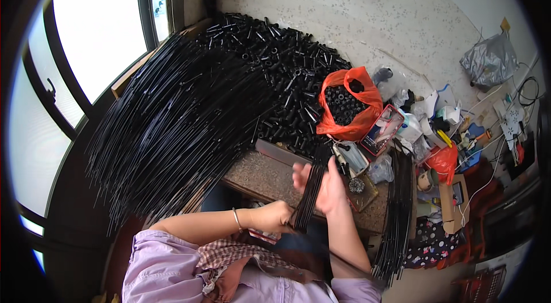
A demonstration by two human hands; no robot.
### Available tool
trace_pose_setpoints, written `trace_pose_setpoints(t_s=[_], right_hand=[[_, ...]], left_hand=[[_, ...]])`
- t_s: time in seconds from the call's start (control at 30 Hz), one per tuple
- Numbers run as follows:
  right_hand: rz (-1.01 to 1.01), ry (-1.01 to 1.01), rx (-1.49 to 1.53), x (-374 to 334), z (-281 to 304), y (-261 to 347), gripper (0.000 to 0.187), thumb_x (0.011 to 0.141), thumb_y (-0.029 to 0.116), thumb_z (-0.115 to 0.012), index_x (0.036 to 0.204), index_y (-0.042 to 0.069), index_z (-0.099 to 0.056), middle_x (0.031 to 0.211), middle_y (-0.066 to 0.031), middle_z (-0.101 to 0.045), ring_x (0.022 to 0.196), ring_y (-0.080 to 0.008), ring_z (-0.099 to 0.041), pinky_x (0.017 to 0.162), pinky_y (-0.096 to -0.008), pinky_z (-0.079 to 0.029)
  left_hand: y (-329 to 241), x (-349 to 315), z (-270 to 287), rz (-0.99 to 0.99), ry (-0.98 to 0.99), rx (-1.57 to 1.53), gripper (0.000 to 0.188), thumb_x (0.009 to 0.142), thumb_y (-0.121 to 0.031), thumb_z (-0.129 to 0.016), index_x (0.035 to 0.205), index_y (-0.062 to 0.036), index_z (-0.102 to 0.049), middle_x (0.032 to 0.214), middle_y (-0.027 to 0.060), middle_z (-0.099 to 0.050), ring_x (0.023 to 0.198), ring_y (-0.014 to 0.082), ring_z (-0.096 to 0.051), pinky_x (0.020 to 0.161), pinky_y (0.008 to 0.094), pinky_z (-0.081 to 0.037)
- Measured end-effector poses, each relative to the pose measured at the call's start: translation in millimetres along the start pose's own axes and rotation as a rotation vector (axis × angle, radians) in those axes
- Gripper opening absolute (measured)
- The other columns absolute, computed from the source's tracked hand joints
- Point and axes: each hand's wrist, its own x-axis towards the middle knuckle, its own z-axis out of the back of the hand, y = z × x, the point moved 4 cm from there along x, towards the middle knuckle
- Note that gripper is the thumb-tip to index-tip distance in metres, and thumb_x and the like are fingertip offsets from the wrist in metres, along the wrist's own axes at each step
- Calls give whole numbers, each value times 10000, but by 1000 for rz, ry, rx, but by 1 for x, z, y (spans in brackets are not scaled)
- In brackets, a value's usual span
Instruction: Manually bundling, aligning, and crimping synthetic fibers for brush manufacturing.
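Head view: black rods (pixel 311 193) across half-open right grip (pixel 332 193), lower ends in clenched left grip (pixel 272 217)

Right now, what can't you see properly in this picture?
All in the head view:
Left hand: fingertips hidden by its own curled fist.
Right hand: part of the palm is covered by black rods.
Grey bag: crumpled plastic hides any contents.
Window: bright glare washes out the outside.
Lilac shirt: cut off by the lower edge.
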Motion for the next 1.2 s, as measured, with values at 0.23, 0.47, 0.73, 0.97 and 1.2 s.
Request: trace_pose_setpoints(t_s=[0.23,0.47,0.73,0.97,1.2], right_hand=[[477,-348,-665,34,-9,44,681,720,557,-307,1101,-7,-312,1009,-146,-448,897,-256,-468,764,-320,-355],[439,435,-732,-35,-29,5,789,718,593,-98,871,-69,-498,751,-228,-540,704,-329,-538,728,-399,-388],[281,-474,-322,49,44,2,572,740,499,-354,991,-15,-354,923,-154,-494,884,-244,-474,775,-329,-360],[494,-204,-580,84,9,27,500,769,436,-353,1144,112,-287,963,-130,-474,823,-244,-493,694,-322,-404],[445,-679,-613,72,30,34,368,785,325,-416,975,10,-433,906,-95,-503,766,-150,-508,646,-267,-418]], left_hand=[[50,-12,26,174,-246,236,270,622,-159,-613,842,-20,-539,826,115,-531,784,238,-514,753,333,-374],[69,-17,40,406,-337,678,868,489,-374,-649,1147,16,-239,1210,183,-207,1138,314,-174,903,440,-167],[72,-6,21,-311,484,715,391,626,-291,-500,972,-108,-484,1215,67,-278,1142,207,-221,917,460,-124],[81,-7,25,-472,384,848,279,614,-240,-453,832,-88,-537,1173,80,-341,1101,209,-295,915,464,-133],[106,8,46,-283,375,694,365,595,-234,-492,926,-84,-511,1158,67,-359,1079,197,-323,907,425,-182]])
